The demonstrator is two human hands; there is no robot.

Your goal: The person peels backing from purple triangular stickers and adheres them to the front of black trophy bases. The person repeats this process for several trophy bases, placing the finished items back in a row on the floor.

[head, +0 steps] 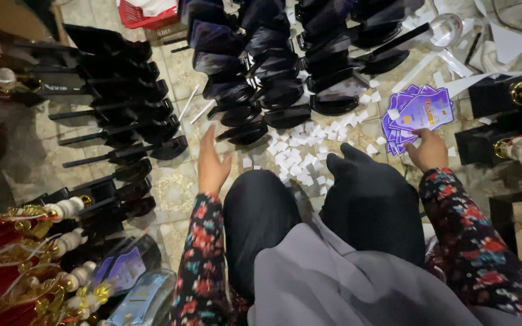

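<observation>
1. Seated person, knees drawn up, tiled floor point(179, 66) crowded w/ parts on all sides.
2. Right hand point(428, 150) is at the far right, fingers curled down onto a fanned stack of purple cards point(415, 115). Fingertips press the near edge of the top card; looks like a pinch starting, but can't tell if a card is actually gripped yet.
3. Left hand point(211, 164) is stretched fwd, palm flat-ish, fingers spread & open, holding nothing. It hovers just near the closest black plaque point(246, 131), not touching as far as I can see.
4. Black plaques sit in overlapping rows, far centre; a second batch of black bases point(116, 130) lines the left side.
5. White paper scraps point(300, 148) litter the floor btwn the plaques & the knees.
6. Near left: red-and-gold trophies point(13, 265); a few finished plaques w/ purple faces lie beside them.
7. Step in hand, my read: picking one card off the stack while the other hand goes for a blank plaque.
8. Next move calls for: peel a single card cleanly (they overlap, so two may lift), get a firm hold on one plaque w/o knocking the row, then bring both together over the lap.
</observation>
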